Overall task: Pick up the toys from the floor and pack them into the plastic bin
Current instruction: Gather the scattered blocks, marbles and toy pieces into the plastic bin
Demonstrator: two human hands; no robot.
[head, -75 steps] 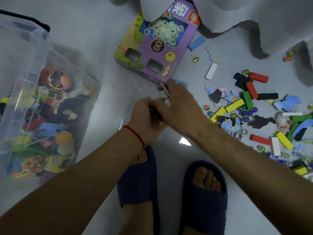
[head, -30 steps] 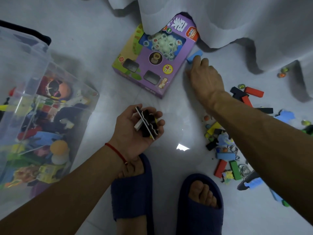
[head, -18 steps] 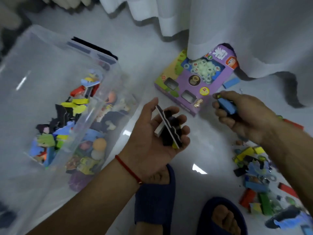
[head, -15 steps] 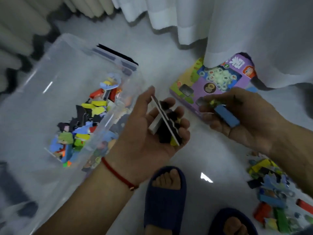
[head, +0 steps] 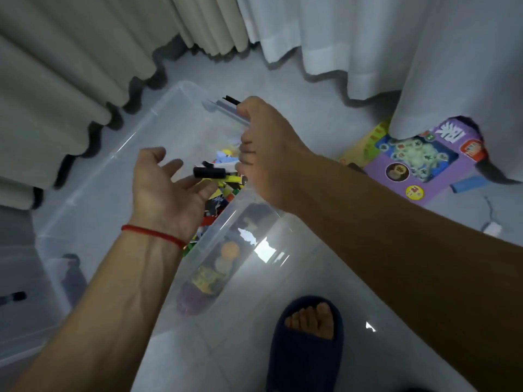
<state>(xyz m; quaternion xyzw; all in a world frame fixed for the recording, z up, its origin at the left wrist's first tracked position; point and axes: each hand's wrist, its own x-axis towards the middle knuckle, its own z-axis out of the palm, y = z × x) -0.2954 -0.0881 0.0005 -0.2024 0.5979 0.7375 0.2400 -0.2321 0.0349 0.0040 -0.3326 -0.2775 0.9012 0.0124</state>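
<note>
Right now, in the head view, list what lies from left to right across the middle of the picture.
Beige curtain → left hand → black block at its fingertips, over the clear plastic bin → right hand → purple toy box → blue block on the floor.

Clear plastic bin (head: 124, 154) holds jumbled colourful toys (head: 223, 190).

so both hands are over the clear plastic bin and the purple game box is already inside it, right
Not quite. In the head view both hands, left hand and right hand, are over the clear plastic bin, but the purple game box is not inside it: it lies on the floor to the right, partly under the white curtain.
</note>
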